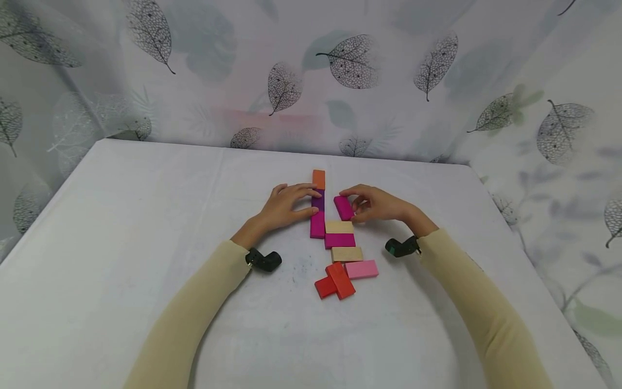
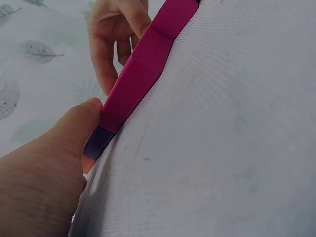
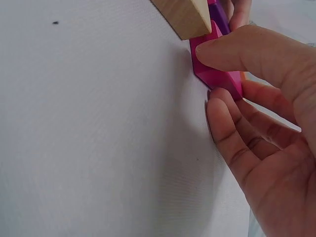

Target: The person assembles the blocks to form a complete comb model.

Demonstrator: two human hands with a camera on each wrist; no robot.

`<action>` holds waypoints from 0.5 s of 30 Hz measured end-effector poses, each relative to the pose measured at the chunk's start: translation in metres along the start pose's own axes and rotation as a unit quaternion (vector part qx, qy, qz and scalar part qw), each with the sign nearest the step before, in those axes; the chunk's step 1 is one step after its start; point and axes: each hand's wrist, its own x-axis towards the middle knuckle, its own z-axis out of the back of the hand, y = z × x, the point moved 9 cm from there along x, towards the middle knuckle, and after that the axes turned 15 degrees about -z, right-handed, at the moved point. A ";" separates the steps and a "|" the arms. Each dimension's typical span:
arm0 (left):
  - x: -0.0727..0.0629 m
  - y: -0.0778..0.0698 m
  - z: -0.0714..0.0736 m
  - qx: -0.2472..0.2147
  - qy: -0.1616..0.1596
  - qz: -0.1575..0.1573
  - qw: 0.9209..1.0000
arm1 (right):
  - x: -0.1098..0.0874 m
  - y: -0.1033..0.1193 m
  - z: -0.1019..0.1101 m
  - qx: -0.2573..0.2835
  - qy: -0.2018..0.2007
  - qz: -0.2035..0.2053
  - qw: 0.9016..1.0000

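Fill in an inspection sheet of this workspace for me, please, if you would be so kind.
Surface: white table, with a small dark speck.
Job's things: orange block, purple block and magenta block in a column; two beige blocks, a crosswise magenta block, a pink block and two red blocks extending toward the person.
Clutter: nothing seen.
Hands: left hand touches the purple block; right hand pinches an angled magenta block.
Cables: nothing seen.
Surroundings: leaf-printed cloth behind the table and at both sides.

Purple blk [image 1: 318, 203] part-hid, head cam
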 end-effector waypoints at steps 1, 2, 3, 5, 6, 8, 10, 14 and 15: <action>0.000 0.000 0.000 0.000 0.000 0.001 1.000 | 0.000 0.000 0.000 0.000 -0.001 -0.001 1.000; 0.000 0.000 0.000 0.000 -0.001 0.001 1.000 | 0.000 -0.002 0.001 0.002 -0.003 -0.004 1.000; 0.000 -0.001 0.000 0.000 -0.001 0.001 1.000 | 0.000 -0.002 0.001 0.004 -0.003 -0.006 1.000; 0.000 -0.001 0.000 0.000 -0.002 0.001 1.000 | 0.000 -0.004 0.002 0.008 -0.004 -0.014 1.000; 0.000 -0.001 0.000 0.000 -0.002 0.002 1.000 | 0.000 -0.005 0.002 0.010 -0.004 -0.018 1.000; 0.000 -0.001 0.000 0.002 -0.003 0.002 1.000 | 0.000 -0.005 0.002 0.012 -0.005 -0.019 1.000; 0.000 -0.001 0.000 0.001 -0.001 0.004 1.000 | 0.000 -0.005 0.003 0.011 -0.008 -0.020 1.000; 0.000 -0.001 0.000 0.001 -0.001 0.004 1.000 | 0.000 -0.006 0.004 0.009 -0.018 -0.019 1.000; 0.000 -0.001 0.001 0.001 -0.001 0.004 1.000 | 0.000 -0.006 0.004 0.009 -0.021 -0.019 1.000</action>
